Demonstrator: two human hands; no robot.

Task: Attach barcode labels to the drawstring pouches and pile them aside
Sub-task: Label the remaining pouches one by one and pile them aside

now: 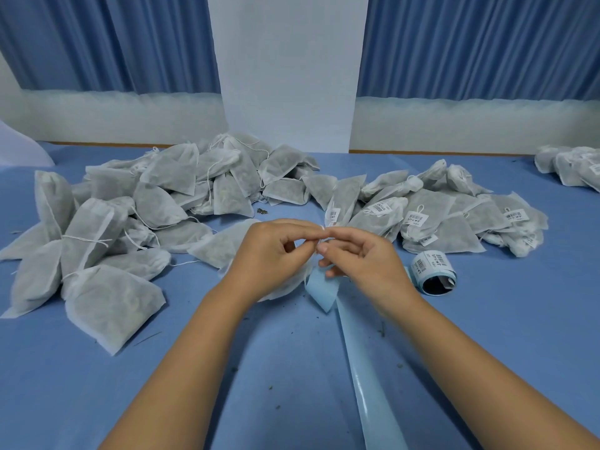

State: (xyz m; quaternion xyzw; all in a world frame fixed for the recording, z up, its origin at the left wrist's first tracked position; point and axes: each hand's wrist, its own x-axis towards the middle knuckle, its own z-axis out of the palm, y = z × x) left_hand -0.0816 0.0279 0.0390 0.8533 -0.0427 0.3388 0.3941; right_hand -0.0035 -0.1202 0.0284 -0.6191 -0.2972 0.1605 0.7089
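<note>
Pouches (110, 297): matt non-woven cloth. Backing strip (373, 384): glossy paper. Table cover (97, 401): matt cloth.

Table cover (97, 401): plain mid-blue, with scattered dark specks near.
Pouches, left pile (107, 300): semi-sheer white-grey fabric, dull grey-green fill showing through. Drawstrings (84, 238) white.
Pouches, right pile (454, 232): same fabric. Labels (416, 219) white with black barcode stripes and black print.
Label roll (433, 266): white labels on pale blue liner, dark core.
Loose liner strip (373, 384): pale blue, glossy.
Curtains (113, 40), far: blue, vertical fold shading.
Wall panel (289, 76): white.
Far table edge: possibly tan; too thin to be sure.
</note>
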